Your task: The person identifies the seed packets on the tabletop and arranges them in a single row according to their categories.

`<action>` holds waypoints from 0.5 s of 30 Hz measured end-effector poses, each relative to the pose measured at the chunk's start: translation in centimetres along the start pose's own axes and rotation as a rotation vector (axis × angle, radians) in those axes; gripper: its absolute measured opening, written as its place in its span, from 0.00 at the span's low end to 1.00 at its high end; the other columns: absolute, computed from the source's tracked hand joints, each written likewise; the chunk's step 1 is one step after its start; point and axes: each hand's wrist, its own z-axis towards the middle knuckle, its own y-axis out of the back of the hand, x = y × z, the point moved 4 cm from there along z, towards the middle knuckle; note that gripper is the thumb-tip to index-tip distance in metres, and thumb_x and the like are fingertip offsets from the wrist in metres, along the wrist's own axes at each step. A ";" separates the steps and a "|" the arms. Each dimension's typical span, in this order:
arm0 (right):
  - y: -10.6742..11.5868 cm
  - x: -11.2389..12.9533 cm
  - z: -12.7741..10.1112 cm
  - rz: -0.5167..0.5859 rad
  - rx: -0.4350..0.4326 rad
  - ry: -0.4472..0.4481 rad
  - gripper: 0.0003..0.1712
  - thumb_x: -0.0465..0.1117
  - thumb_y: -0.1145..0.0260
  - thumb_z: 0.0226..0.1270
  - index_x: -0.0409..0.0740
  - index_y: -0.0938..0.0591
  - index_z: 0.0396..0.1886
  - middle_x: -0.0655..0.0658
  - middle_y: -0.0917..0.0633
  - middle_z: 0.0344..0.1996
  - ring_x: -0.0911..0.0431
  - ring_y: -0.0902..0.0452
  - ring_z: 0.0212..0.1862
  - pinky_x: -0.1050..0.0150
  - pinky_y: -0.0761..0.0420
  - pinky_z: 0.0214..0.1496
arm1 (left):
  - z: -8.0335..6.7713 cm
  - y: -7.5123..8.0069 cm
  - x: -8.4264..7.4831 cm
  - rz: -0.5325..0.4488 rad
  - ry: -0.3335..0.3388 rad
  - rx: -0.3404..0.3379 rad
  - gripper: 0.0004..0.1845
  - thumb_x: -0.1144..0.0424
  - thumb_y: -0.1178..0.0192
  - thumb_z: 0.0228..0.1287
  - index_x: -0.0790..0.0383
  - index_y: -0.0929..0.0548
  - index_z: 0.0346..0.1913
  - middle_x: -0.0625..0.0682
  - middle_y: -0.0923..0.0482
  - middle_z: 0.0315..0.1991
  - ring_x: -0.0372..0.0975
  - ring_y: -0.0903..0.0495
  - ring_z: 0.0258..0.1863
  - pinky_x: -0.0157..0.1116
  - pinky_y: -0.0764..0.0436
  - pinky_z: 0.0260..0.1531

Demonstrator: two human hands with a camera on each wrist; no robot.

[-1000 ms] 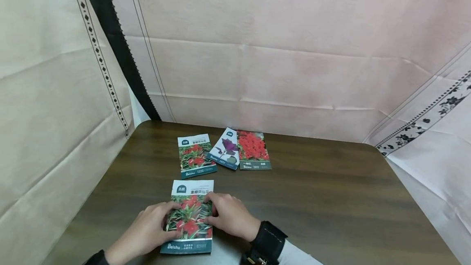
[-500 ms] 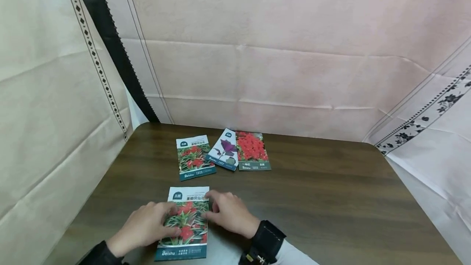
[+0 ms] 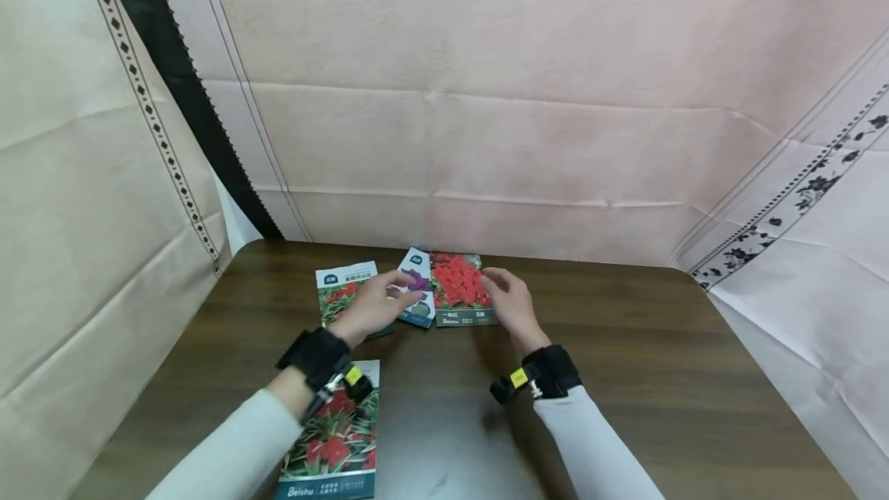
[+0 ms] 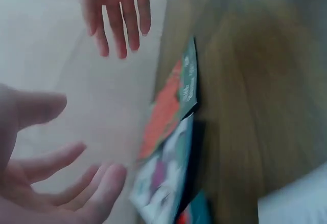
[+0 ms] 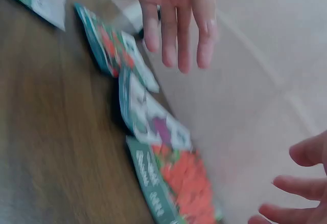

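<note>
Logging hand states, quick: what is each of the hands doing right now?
Left hand: open, fingers spread, holding nothing, above the purple-flower packet.
Right hand: open, holding nothing, beside the red-flower packet.

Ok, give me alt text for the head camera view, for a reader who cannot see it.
Two open hands reach over seed packets at the far side of a dark wooden table: the left hand above a purple-flower packet, the right hand beside a red-flower packet. Another packet lies near the left sleeve.

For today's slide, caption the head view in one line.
Two open hands reach over seed packets on a wooden table.
</note>
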 end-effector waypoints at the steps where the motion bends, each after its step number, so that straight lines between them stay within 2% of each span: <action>1: 0.0 -0.6 0.7 0.029 -0.006 -0.047 0.21 0.48 0.45 0.74 0.46 0.24 0.62 0.41 0.23 0.60 0.47 0.28 0.62 0.48 0.28 0.63 | 1.1 -0.7 0.3 -0.031 0.029 -0.009 0.20 0.53 0.40 0.68 0.58 0.23 0.58 0.57 0.24 0.58 0.48 0.24 0.56 0.44 0.22 0.48; 4: -0.3 -2.2 2.3 0.075 -0.012 -0.153 0.23 0.47 0.47 0.75 0.43 0.27 0.64 0.39 0.26 0.63 0.45 0.31 0.65 0.46 0.32 0.67 | 4.0 -2.6 1.6 -0.091 0.081 -0.024 0.20 0.57 0.40 0.68 0.61 0.24 0.59 0.57 0.25 0.56 0.48 0.26 0.55 0.42 0.24 0.48; 7: -0.7 -3.5 3.0 0.116 -0.016 -0.229 0.23 0.45 0.48 0.75 0.40 0.27 0.64 0.38 0.26 0.63 0.46 0.32 0.63 0.48 0.32 0.66 | 5.7 -4.1 2.7 -0.118 0.107 -0.029 0.19 0.61 0.40 0.67 0.63 0.23 0.59 0.58 0.26 0.56 0.49 0.27 0.55 0.42 0.25 0.48; 11: -0.8 -4.1 3.4 0.180 -0.040 -0.267 0.23 0.44 0.48 0.75 0.38 0.26 0.63 0.39 0.25 0.62 0.46 0.30 0.58 0.53 0.28 0.60 | 6.9 -5.6 2.8 -0.139 0.087 -0.027 0.19 0.69 0.39 0.64 0.64 0.23 0.59 0.60 0.26 0.58 0.51 0.26 0.58 0.44 0.23 0.50; 15: -0.4 -4.3 3.8 0.241 -0.032 -0.276 0.23 0.44 0.48 0.75 0.36 0.26 0.62 0.37 0.26 0.62 0.46 0.30 0.60 0.50 0.27 0.64 | 7.5 -6.2 2.3 -0.132 0.055 -0.041 0.20 0.74 0.40 0.61 0.64 0.21 0.57 0.58 0.22 0.55 0.49 0.23 0.54 0.42 0.21 0.48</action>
